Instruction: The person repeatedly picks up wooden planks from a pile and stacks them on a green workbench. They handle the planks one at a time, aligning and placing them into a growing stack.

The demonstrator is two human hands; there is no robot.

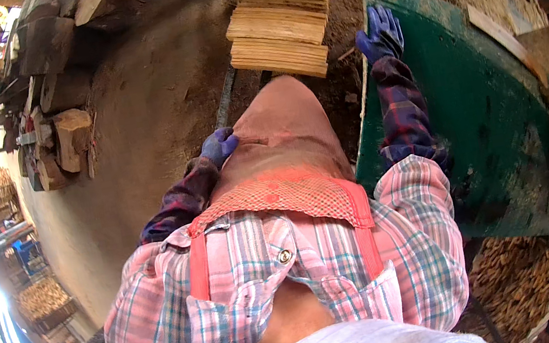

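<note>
My left hand [219, 146], in a blue-purple glove, is closed beside the brown apron [283, 115] over my lap. A dark bar [226, 98] runs from the stack of wooden boards [278, 27] straight to that hand, and the fingers curl around its near end. My right hand [380, 34], gloved the same way, lies flat with fingers spread on a large green sheet [470, 115] to my right. The pale, flat boards sit in layers in front of me, apart from both hands.
Rough timber blocks [70, 138] and logs are piled at the left on the dirt floor [134, 86]. A wooden strip [505, 42] lies along the green sheet's far right edge. Many small wood pieces [517, 275] are heaped at the lower right.
</note>
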